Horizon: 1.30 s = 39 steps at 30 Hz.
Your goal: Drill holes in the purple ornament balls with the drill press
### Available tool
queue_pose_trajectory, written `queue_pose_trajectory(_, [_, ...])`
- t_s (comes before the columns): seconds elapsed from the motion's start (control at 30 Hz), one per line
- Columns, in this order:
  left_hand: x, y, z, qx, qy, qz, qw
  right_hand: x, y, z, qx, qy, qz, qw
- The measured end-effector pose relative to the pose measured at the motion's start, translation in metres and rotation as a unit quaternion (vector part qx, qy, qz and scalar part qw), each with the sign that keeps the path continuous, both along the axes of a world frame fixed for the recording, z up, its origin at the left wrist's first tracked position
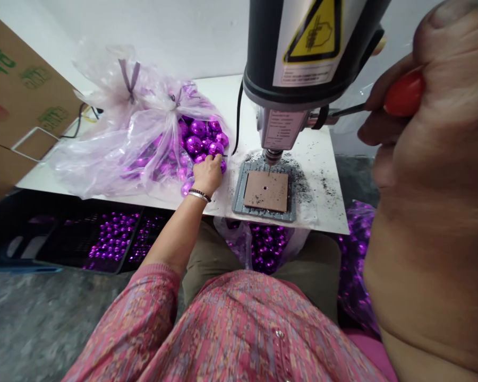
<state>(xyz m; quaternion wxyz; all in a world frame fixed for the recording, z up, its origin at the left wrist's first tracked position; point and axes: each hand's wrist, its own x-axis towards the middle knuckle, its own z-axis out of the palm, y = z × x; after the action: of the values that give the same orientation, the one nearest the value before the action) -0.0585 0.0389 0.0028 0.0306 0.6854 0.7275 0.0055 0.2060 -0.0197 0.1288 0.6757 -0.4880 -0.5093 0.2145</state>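
Beside the black drill point(289, 85), left hand point(207, 174), grip unclear, could be bumping round purple balls point(195, 144) loose; right hand point(438, 114) is squeezing red knob point(404, 94).

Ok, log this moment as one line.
left grip: at purple balls | right grip: around red knob | drill bit: over brown board

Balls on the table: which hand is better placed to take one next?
Likely the left hand: its fingers are at the balls, while the right hand holds the red knob.
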Motion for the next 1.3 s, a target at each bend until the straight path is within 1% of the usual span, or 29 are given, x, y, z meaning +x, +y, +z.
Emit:
queue_pose_trajectory(0.03, [-0.002,-0.001,0.000,0.011,-0.019,-0.004,1.000,0.001,0.000,-0.002,-0.003,-0.003,0.000,1.000])
queue_pose_trajectory(0.07, [-0.005,-0.004,0.000,0.024,-0.059,-0.014,0.998,0.002,0.000,-0.003,-0.004,-0.007,0.004,1.000])
queue_pose_trajectory(0.1, [-0.008,-0.007,0.000,0.037,-0.125,-0.028,0.991,0.003,0.000,-0.004,0.000,-0.009,0.009,1.000])
queue_pose_trajectory(0.13, [-0.011,-0.012,-0.002,0.040,-0.216,-0.044,0.974,0.003,0.000,-0.005,0.005,-0.011,0.013,1.000])
queue_pose_trajectory(0.17, [-0.013,-0.017,-0.004,0.030,-0.326,-0.057,0.943,0.003,0.000,-0.006,0.010,-0.011,0.016,1.000])
queue_pose_trajectory(0.2, [-0.013,-0.023,-0.008,0.002,-0.441,-0.065,0.895,0.002,0.001,-0.005,0.017,-0.009,0.017,1.000])
queue_pose_trajectory(0.23, [-0.012,-0.029,-0.013,-0.036,-0.548,-0.067,0.833,0.001,0.001,-0.005,0.023,-0.004,0.019,1.000])
queue_pose_trajectory(0.27, [-0.010,-0.034,-0.018,-0.079,-0.637,-0.062,0.764,-0.001,0.001,-0.003,0.030,-0.003,0.024,0.999])
queue_pose_trajectory(0.3, [-0.007,-0.038,-0.024,-0.119,-0.703,-0.052,0.699,-0.003,0.000,-0.001,0.035,-0.005,0.032,0.999])
queue_pose_trajectory(0.33, [-0.002,-0.042,-0.030,-0.151,-0.748,-0.042,0.645,-0.006,-0.001,0.001,0.039,-0.010,0.039,0.998])
queue_pose_trajectory(0.37, [0.002,-0.044,-0.035,-0.173,-0.776,-0.033,0.605,-0.008,-0.002,0.003,0.043,-0.016,0.045,0.998])
queue_pose_trajectory(0.4, [0.007,-0.045,-0.039,-0.186,-0.792,-0.025,0.581,-0.010,-0.003,0.005,0.045,-0.024,0.049,0.998])
queue_pose_trajectory(0.43, [0.012,-0.045,-0.041,-0.193,-0.799,-0.019,0.570,-0.012,-0.005,0.007,0.045,-0.030,0.053,0.997])
queue_pose_trajectory(0.47, [0.016,-0.044,-0.042,-0.195,-0.798,-0.014,0.570,-0.013,-0.006,0.009,0.043,-0.032,0.057,0.997])
queue_pose_trajectory(0.5, [0.020,-0.043,-0.042,-0.192,-0.793,-0.011,0.579,-0.014,-0.007,0.010,0.042,-0.031,0.063,0.997])
queue_pose_trajectory(0.53, [0.023,-0.041,-0.040,-0.187,-0.782,-0.010,0.595,-0.015,-0.008,0.012,0.041,-0.026,0.071,0.996])
queue_pose_trajectory(0.57, [0.027,-0.039,-0.038,-0.180,-0.766,-0.011,0.617,-0.016,-0.008,0.013,0.036,-0.022,0.080,0.996])
queue_pose_trajectory(0.63, [0.032,-0.036,-0.033,-0.169,-0.722,-0.019,0.671,-0.016,-0.008,0.015,0.026,-0.014,0.089,0.996])
queue_pose_trajectory(0.73, [0.038,-0.033,-0.025,-0.165,-0.641,-0.042,0.749,-0.017,-0.009,0.017,0.018,-0.019,0.084,0.996])
queue_pose_trajectory(0.87, [0.046,-0.032,-0.015,-0.155,-0.521,-0.073,0.836,-0.017,-0.011,0.018,0.011,-0.032,0.085,0.996])
queue_pose_trajectory(0.97, [0.053,-0.032,-0.009,-0.121,-0.419,-0.093,0.895,-0.017,-0.014,0.019,0.001,-0.049,0.095,0.994])
queue_pose_trajectory(1.0, [0.056,-0.032,-0.007,-0.103,-0.388,-0.104,0.910,-0.017,-0.015,0.019,-0.002,-0.057,0.099,0.993])
queue_pose_trajectory(1.07, [0.062,-0.032,-0.005,-0.066,-0.339,-0.128,0.930,-0.016,-0.016,0.019,-0.001,-0.067,0.105,0.992])
queue_pose_trajectory(1.17, [0.071,-0.031,-0.004,-0.049,-0.286,-0.147,0.946,-0.016,-0.018,0.020,-0.003,-0.057,0.103,0.993])
queue_pose_trajectory(1.3, [0.076,-0.030,-0.010,-0.042,-0.254,-0.137,0.956,-0.015,-0.017,0.018,-0.021,-0.046,0.082,0.995])
